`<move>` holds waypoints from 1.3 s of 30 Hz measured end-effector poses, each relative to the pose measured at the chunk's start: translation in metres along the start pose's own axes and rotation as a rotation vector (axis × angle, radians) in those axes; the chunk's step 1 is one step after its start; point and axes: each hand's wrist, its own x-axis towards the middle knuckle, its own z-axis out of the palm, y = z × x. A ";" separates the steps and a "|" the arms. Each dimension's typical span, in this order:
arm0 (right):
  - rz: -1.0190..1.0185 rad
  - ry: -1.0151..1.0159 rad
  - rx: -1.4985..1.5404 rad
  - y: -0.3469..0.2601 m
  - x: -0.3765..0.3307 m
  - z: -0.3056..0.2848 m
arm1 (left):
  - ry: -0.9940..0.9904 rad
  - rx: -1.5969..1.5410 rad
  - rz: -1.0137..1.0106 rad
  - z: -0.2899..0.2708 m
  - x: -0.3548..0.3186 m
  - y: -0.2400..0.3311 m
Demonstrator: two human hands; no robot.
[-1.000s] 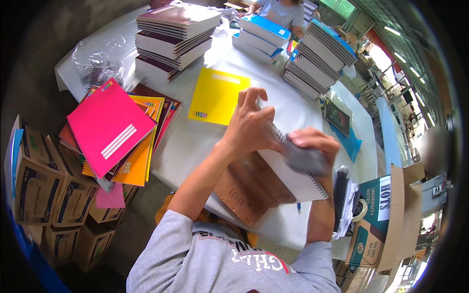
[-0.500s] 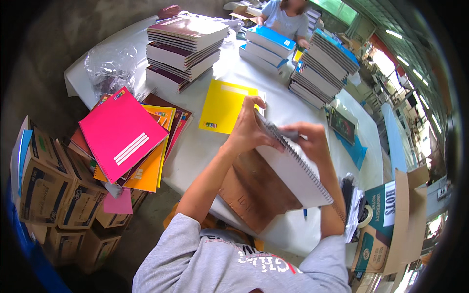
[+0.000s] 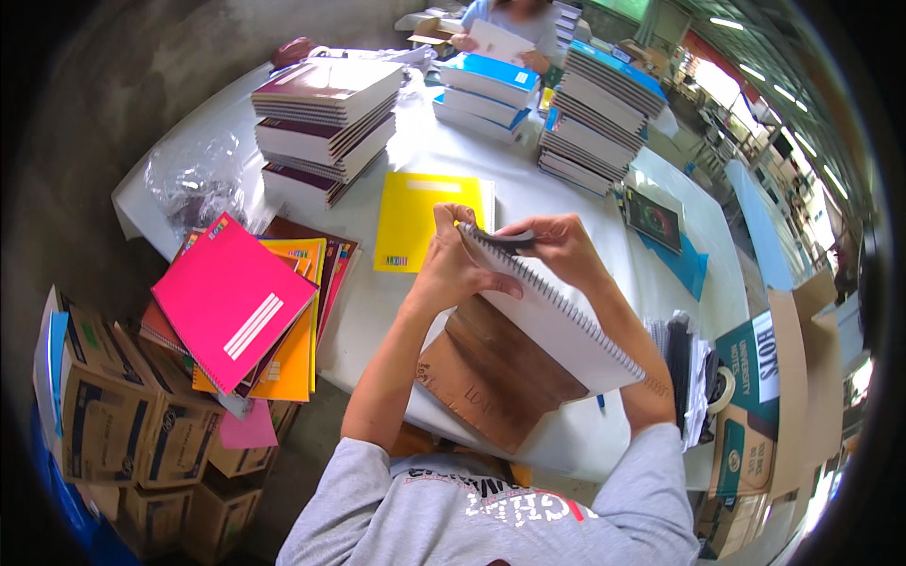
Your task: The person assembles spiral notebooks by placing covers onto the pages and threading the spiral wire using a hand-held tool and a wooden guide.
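A spiral notebook (image 3: 559, 341) with white pages stands tilted in front of me, its wire coil running along the top edge. My left hand (image 3: 457, 266) is closed around the notebook's far left corner, thumb against the white face. In my right hand (image 3: 559, 241) is a small black hand tool (image 3: 510, 242), held against the coil's far end; its exact kind is unclear. Under the notebook lies a brown cardboard piece (image 3: 472, 387) with handwriting. Just beyond my left hand, a yellow notebook (image 3: 401, 222) rests on the white table (image 3: 363, 316).
Stacked notebooks (image 3: 326, 104) stand far left, blue-covered stacks (image 3: 604, 113) far right. A pink notebook (image 3: 234, 302) tops a loose pile at left, above cardboard boxes (image 3: 109, 415). An open carton (image 3: 755, 396) and tape roll (image 3: 722, 389) are at right. A person (image 3: 514, 38) works across the table.
The view has shifted slightly. My right hand's tool now shows clearly at the coil's end, while my left hand keeps its hold. The person opposite has raised a white sheet or book.
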 end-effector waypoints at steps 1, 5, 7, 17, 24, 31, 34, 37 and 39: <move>-0.050 0.045 -0.263 -0.004 -0.001 -0.006 | 0.040 0.065 0.026 -0.001 -0.001 0.001; -0.117 0.376 -0.736 0.014 -0.034 -0.038 | -0.011 -0.208 -0.161 -0.005 0.004 -0.014; 0.268 0.482 -1.093 0.054 -0.081 -0.069 | -0.094 -0.346 -0.207 -0.009 0.006 -0.014; 0.954 0.220 -1.016 0.068 -0.232 -0.022 | 0.438 -0.288 0.232 -0.041 0.047 0.080; 0.624 0.528 -1.251 0.082 -0.264 0.029 | 0.566 0.222 0.924 -0.059 -0.024 0.124; 0.269 1.088 -0.461 0.001 -0.252 0.060 | 0.003 0.390 0.585 0.034 -0.126 0.057; 0.100 0.902 -0.535 -0.058 -0.249 0.092 | -0.018 0.319 0.550 0.041 -0.128 0.047; 0.108 0.709 -0.818 -0.078 -0.247 0.112 | -0.035 0.339 0.543 0.043 -0.127 0.047; 0.133 0.725 -0.800 -0.075 -0.247 0.118 | -0.048 0.330 0.514 0.043 -0.128 0.048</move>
